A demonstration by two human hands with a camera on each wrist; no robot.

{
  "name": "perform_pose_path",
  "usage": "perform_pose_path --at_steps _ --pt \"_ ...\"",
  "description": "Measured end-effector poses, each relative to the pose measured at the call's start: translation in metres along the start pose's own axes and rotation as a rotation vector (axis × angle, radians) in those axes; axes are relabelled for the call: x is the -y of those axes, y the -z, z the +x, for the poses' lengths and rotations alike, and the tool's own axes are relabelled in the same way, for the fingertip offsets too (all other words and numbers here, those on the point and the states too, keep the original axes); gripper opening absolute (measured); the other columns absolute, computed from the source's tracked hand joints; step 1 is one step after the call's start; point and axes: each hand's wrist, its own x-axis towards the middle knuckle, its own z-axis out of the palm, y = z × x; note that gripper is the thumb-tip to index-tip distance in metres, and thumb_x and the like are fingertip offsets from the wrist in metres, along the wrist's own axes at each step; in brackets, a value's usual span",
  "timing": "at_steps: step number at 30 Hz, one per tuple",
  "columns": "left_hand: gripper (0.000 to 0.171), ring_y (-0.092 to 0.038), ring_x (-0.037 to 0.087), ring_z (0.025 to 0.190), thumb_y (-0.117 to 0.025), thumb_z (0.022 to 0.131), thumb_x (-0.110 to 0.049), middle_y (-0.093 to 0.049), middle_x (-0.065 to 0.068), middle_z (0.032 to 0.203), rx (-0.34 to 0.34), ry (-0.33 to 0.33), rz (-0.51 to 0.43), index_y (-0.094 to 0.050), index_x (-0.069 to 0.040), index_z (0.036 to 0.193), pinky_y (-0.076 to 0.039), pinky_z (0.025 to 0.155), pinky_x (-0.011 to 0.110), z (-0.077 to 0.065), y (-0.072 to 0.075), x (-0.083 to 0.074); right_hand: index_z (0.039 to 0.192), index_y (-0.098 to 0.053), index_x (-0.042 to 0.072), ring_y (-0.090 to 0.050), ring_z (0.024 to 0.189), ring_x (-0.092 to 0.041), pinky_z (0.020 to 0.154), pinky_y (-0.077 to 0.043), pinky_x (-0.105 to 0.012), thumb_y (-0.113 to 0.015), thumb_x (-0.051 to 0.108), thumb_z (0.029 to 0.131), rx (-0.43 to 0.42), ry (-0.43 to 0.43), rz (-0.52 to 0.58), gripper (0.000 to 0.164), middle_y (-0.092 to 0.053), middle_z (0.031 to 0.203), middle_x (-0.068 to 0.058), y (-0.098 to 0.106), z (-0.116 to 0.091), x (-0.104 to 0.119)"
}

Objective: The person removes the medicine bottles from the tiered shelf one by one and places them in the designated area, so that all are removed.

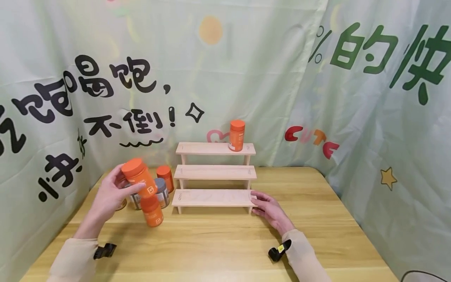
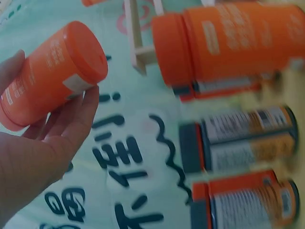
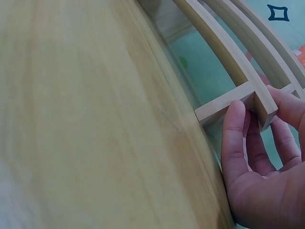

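My left hand grips an orange bottle with an orange lid, raised and tilted. In the left wrist view the fingers and thumb curl round its body. Just below it in the head view, another orange bottle stands on the table. A three-step pale wooden rack stands at the centre. My right hand pinches the right end of its lowest step; in the right wrist view that hand has its thumb above the board and fingers below. One orange bottle stands on the top step, right of its middle.
Behind the left hand stand a grey-lidded jar, a partly hidden jar and an orange-lidded bottle. A printed cloth hangs round the back and sides of the wooden table.
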Motion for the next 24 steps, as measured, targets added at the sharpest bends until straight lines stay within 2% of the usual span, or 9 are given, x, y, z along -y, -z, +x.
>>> perform_pose_path --at_steps 2,8,12,24 --pt "0.061 -0.063 -0.002 0.100 -0.077 0.085 -0.011 -0.062 -0.014 0.115 0.002 -0.020 0.019 -0.046 -0.013 0.138 -0.052 0.083 0.012 -0.006 0.007 0.004 0.130 -0.061 0.008 -0.064 0.088 -0.014 0.073 -0.058 -0.027 -0.070 0.012 0.090 -0.006 0.006 0.001 0.042 -0.058 0.114 -0.001 0.000 0.000 0.001" --pt "0.062 -0.064 -0.001 0.100 -0.077 0.083 -0.006 -0.063 -0.014 0.114 0.015 -0.019 0.058 -0.048 -0.009 0.137 -0.053 0.082 0.015 -0.026 0.020 0.017 0.131 -0.060 0.008 -0.064 0.089 -0.014 0.074 -0.058 -0.027 -0.070 0.011 0.091 0.001 -0.003 -0.009 0.042 -0.056 0.114 -0.002 -0.001 0.001 0.002" --pt "0.064 -0.062 -0.004 0.102 -0.077 0.084 -0.009 -0.062 -0.017 0.115 0.025 -0.011 0.102 -0.046 -0.009 0.140 -0.052 0.084 0.013 -0.036 0.025 0.025 0.131 -0.060 0.008 -0.063 0.089 -0.014 0.073 -0.058 -0.027 -0.070 0.011 0.091 -0.012 -0.005 -0.010 0.042 -0.056 0.115 -0.002 0.000 0.001 0.000" --pt "0.062 -0.060 -0.005 0.101 -0.077 0.085 -0.011 -0.061 -0.018 0.113 0.018 0.025 0.118 -0.047 -0.010 0.139 -0.052 0.081 0.013 -0.044 0.032 0.044 0.129 -0.061 0.008 -0.063 0.089 -0.012 0.074 -0.058 -0.028 -0.070 0.011 0.090 -0.012 -0.002 -0.008 0.041 -0.056 0.113 -0.001 0.000 0.002 0.000"
